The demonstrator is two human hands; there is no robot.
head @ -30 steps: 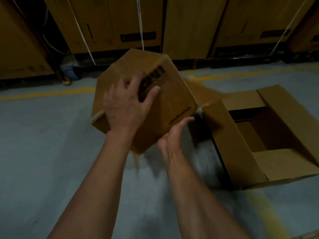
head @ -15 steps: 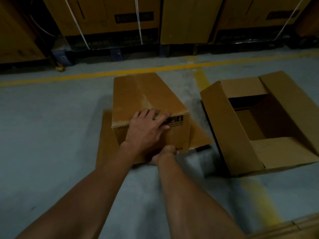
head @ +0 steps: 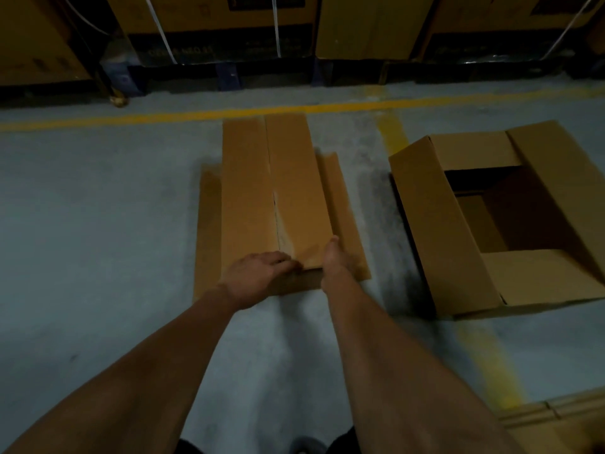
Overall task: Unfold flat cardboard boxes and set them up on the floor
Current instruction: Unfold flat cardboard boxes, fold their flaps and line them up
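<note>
Both hands on near end of a box standing on the concrete floor.

Box (head: 278, 198) sits on grey floor (head: 98, 224), closed flaps up with a centre seam, side flaps splayed flat on the floor to either side. Left hand (head: 258, 276) curled over the near top edge, fingers bent onto the flap. Right hand (head: 334, 260) at the near right corner, thumb up along the edge; its fingers are hidden, grip cannot be told. Second box (head: 442, 231), open-topped, stands to the right, apart. Yellow line (head: 294, 110) runs beyond both. Strapped cartons (head: 366, 24) at the back.
</note>
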